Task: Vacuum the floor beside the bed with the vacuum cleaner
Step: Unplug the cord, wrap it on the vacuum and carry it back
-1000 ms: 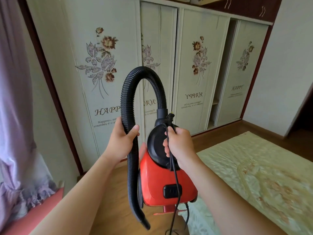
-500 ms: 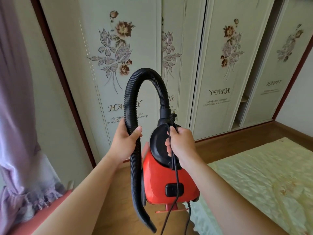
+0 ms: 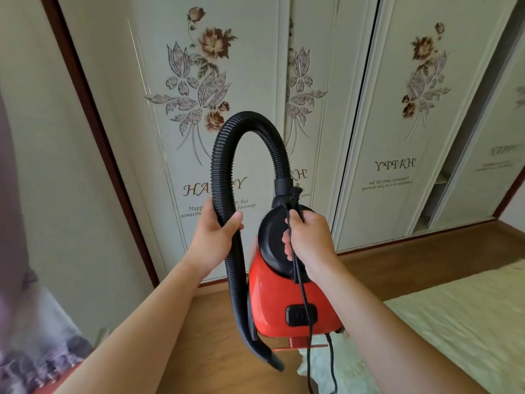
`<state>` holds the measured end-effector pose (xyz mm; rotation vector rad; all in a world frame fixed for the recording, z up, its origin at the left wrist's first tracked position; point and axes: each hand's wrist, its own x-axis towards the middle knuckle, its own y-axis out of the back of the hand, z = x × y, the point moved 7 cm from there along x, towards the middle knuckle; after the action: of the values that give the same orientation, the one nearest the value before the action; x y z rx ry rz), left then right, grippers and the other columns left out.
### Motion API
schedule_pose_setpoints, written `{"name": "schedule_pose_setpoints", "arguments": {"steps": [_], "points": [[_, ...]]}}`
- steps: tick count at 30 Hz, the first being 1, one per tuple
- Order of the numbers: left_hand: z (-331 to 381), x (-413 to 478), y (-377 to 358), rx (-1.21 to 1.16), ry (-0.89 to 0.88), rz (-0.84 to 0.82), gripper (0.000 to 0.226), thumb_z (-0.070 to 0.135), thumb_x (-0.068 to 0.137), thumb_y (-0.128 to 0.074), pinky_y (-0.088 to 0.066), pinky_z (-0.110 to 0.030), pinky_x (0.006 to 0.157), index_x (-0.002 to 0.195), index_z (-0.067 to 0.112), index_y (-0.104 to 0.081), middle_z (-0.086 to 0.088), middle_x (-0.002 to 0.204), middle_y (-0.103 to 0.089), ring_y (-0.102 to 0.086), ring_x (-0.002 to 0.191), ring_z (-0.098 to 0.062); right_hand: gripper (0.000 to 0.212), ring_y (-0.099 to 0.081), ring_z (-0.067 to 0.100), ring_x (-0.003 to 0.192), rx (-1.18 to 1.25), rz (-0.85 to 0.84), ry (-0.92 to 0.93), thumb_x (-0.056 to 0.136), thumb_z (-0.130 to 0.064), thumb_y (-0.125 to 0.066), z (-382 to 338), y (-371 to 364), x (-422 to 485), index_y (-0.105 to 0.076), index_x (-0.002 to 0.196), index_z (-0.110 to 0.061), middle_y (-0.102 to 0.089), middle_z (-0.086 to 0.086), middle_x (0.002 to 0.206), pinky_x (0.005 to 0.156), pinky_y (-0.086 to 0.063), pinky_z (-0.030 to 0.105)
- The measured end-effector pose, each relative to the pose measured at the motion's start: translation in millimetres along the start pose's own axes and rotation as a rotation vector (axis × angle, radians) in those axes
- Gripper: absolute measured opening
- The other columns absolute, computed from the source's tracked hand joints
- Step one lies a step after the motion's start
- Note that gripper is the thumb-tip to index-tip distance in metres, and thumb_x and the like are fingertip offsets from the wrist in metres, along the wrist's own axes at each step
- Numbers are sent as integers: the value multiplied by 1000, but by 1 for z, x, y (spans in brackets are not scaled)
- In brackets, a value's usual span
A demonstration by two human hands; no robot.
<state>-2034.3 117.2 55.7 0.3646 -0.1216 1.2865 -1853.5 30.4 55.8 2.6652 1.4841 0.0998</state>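
Note:
A small red vacuum cleaner (image 3: 279,305) with a black top hangs in the air in front of me. My right hand (image 3: 308,240) grips its black handle together with the black power cord (image 3: 305,305), which dangles down past the body. A black ribbed hose (image 3: 227,155) arches up from the top and drops down the left side to a nozzle tip (image 3: 274,362) near the floor. My left hand (image 3: 217,237) grips the hose partway down. The wooden floor (image 3: 210,336) lies below, beside the bed (image 3: 454,331) with its pale green cover at the right.
A wardrobe with flowered sliding doors (image 3: 204,81) fills the wall ahead; the far right door stands partly open on shelves (image 3: 443,180). A purple curtain (image 3: 34,336) hangs at the left edge above a red surface (image 3: 56,379).
The view has swung left and closer to the wardrobe, so less of the bed shows. Both hands keep the same hold on the hose and handle.

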Motion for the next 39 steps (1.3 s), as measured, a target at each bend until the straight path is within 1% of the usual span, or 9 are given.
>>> {"name": "schedule_pose_setpoints", "arguments": {"steps": [6,12,16,20,27,30,32,35,39], "points": [[-31,71,7,-70,-9,-34,12,15,103,-57,-55,-38,81,105,20,-47,-12,96,-60,-64,82,-16,29,-46,17,39,-25,41,-23,109,-24,-41,7,-31,61,-59,99,-3,-56,7,62,39,-39,26],[-61,157,21,-65,-57,-104,11,17,103,-58,-51,-32,76,101,21,-48,-17,95,-63,-64,76,-9,29,-47,18,40,-3,136,-34,109,-23,-42,10,-72,124,-59,94,-5,-57,8,62,40,-40,26],[-78,213,18,-69,-67,-173,11,19,103,-58,-49,-18,68,108,18,-48,-22,103,-64,-63,73,-3,29,-48,19,42,16,219,-54,109,-24,-42,10,-91,163,-59,92,-7,-57,7,60,41,-41,28],[-88,258,3,-112,-80,-248,13,18,102,-58,-49,-22,71,104,25,-48,-21,106,-63,-65,81,-12,30,-48,19,42,16,298,-72,109,-24,-41,8,-96,194,-58,92,-8,-57,6,60,42,-41,28],[-102,321,-49,-129,-94,-344,16,18,102,-58,-55,-33,78,102,29,-48,-7,96,-63,-65,87,-17,30,-46,19,41,26,414,-99,109,-24,-41,19,-76,252,-58,91,-8,-56,6,59,42,-41,29],[-109,344,-81,-115,-104,-378,15,16,102,-59,-53,-26,76,103,27,-48,-13,98,-64,-64,85,-15,30,-47,19,40,49,454,-100,109,-23,-41,28,-57,282,-59,92,-7,-56,6,59,41,-40,29],[-111,363,-104,-104,-112,-407,16,15,101,-59,-55,-30,78,105,27,-48,-16,100,-65,-63,84,-16,30,-47,19,39,65,471,-102,109,-23,-41,34,-42,305,-60,93,-6,-56,7,59,41,-41,29],[-113,396,-143,-90,-118,-451,19,17,101,-59,-55,-35,81,106,32,-47,-9,96,-64,-64,83,-15,30,-47,18,40,75,498,-114,109,-24,-42,42,-17,342,-60,94,-6,-57,7,60,42,-41,30],[-111,441,-193,-106,-94,-470,20,21,102,-59,-58,-37,81,119,23,-48,-4,95,-64,-66,85,-16,31,-47,18,40,66,520,-109,109,-25,-41,41,19,395,-60,94,-7,-56,7,60,42,-41,30]]}}
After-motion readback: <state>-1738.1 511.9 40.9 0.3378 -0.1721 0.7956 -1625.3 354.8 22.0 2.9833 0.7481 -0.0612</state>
